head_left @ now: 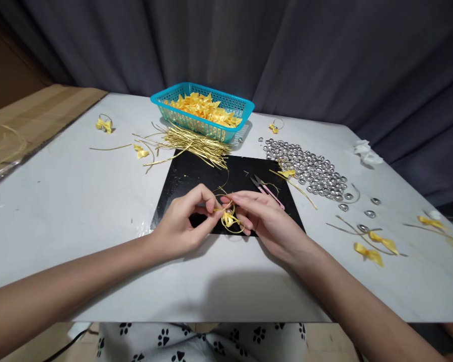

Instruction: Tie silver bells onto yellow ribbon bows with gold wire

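Observation:
Between my two hands, over the front of a black mat, is a yellow ribbon bow with thin gold cord looped around it. My left hand pinches the cord and the bow's left side between thumb and forefinger. The fingers of my right hand close on the cord from the other side; its fingertips are partly hidden. Just beyond my right hand, pink-handled thread snips lie on the mat.
Behind the mat stands a turquoise basket of yellow bows, with a bundle of gold cords before it. Silver teardrop beads spread to the right. Loose bows and cords lie nearer. Finished-looking looped bows sit at the back.

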Available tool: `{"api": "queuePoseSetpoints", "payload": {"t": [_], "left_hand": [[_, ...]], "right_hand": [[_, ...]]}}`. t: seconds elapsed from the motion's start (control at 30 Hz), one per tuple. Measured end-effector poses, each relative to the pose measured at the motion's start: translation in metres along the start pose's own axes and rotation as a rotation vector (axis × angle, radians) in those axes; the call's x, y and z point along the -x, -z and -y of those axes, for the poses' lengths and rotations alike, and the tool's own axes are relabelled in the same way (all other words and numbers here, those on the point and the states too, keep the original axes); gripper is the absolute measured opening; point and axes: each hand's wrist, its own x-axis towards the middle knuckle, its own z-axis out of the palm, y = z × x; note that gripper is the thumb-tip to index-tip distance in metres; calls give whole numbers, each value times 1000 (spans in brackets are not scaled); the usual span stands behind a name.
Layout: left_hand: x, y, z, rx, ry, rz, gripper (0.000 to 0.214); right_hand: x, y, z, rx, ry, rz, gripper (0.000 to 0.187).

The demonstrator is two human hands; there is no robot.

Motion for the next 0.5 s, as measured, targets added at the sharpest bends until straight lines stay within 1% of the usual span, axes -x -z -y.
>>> {"api": "queuePoseSetpoints", "payload": {"t": [0.1,0.17,0.23,0.37,0.5], "left_hand": [[0,0,0,-34,-35,36,20],[1,0,0,-26,-40,58,20],[1,0,0,-20,-34,69,20],[0,0,1,-15,16,76,20],[-3,0,2,-10,75,72,21]], "right_hand": [[0,1,1,26,2,-17,27],[0,2,1,61,33,-50,28],[0,2,1,75,42,-56,26],[0,1,2,48,74,-55,21],[1,-2,2,47,172,-84,19]]}}
